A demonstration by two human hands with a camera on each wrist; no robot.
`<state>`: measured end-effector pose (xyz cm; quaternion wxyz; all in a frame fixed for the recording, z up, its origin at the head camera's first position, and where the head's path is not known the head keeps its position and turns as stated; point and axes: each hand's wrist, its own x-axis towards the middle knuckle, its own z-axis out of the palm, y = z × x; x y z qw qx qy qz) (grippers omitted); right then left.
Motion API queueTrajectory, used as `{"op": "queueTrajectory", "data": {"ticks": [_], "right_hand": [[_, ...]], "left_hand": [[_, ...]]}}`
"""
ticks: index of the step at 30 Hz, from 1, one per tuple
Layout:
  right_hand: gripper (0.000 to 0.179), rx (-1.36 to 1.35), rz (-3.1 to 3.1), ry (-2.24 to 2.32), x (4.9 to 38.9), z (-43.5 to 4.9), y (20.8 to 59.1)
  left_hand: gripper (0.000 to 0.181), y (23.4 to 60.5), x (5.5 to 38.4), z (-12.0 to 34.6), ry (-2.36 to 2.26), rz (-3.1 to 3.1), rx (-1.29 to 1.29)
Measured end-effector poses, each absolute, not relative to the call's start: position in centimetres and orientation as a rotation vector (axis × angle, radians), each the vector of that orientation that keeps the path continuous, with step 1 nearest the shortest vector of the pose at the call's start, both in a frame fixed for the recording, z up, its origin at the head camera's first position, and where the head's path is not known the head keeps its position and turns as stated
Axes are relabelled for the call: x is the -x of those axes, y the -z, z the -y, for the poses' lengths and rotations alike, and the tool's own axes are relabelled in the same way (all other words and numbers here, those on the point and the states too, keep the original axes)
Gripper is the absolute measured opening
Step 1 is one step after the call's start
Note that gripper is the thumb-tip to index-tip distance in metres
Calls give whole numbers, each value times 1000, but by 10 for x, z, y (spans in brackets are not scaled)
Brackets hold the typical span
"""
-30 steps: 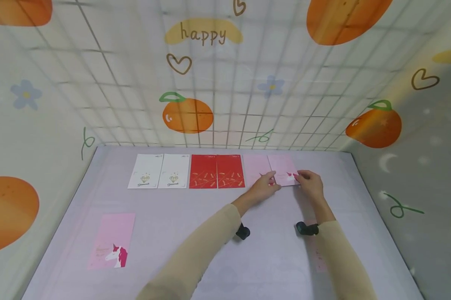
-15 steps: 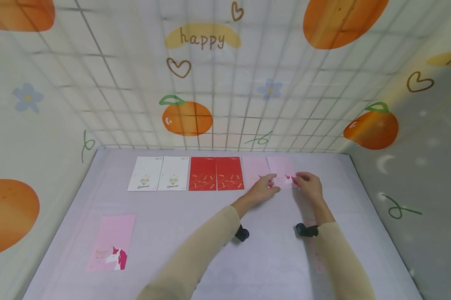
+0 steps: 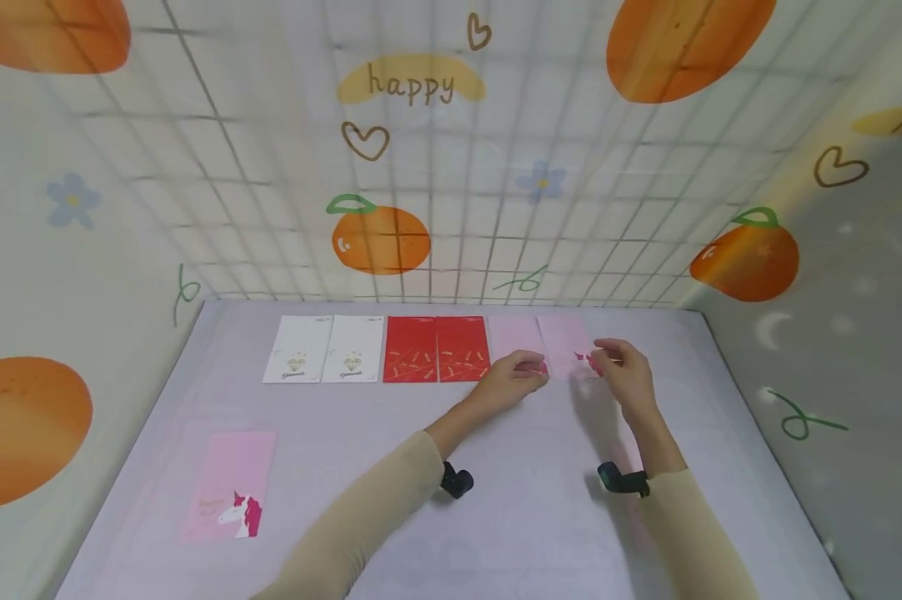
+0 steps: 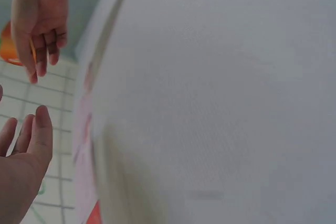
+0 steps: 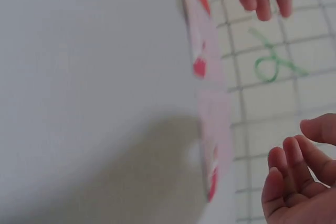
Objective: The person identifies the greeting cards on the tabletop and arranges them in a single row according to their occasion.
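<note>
Two pink cards end the back row: the left pink card [image 3: 513, 332] and the right pink card [image 3: 563, 336], lying side by side with red unicorn prints at their lower edges. My left hand [image 3: 509, 382] hovers over the left card's lower part, hiding some of its print. Beside the right card's lower right corner is my right hand [image 3: 628, 375]. Both wrist views show fingers apart from the cards, with nothing in the left hand [image 4: 26, 163] or the right hand [image 5: 302, 182].
Two white diamond cards [image 3: 297, 346] and two red cards [image 3: 410, 348] continue the row leftward. Another pink unicorn card [image 3: 233, 475] lies at the table's front left. A further pink card [image 3: 641, 525] is mostly hidden below the right forearm. Printed curtains surround the table [image 3: 511, 533].
Both hands have come up off the right pink card, which now lies flat beside the left one. The left hand has shifted left, and its forearm moved left too.
</note>
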<state>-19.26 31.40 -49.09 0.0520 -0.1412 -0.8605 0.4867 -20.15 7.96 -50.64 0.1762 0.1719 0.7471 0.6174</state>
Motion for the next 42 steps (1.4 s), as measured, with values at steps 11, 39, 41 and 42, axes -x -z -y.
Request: {"op": "queueTrajectory", "data": {"ticks": [11,39,41,42], "right_hand": [[35,216,2619,-1437,152,-263,458],[22,-220,2582,-1646,114,-164,474],[22,-245,2574,-1659,114,-158,477],[22,-255,2573,-1665,114,-154,478]], "left_hand": [[43,485,164,-10,-1769,-2182,-547],[38,490,96,101,-1937,-2200,-223],[38,491,92,108,-1932,-2217,-208],[38,491,91,112,-1930,-2227,-200]]}}
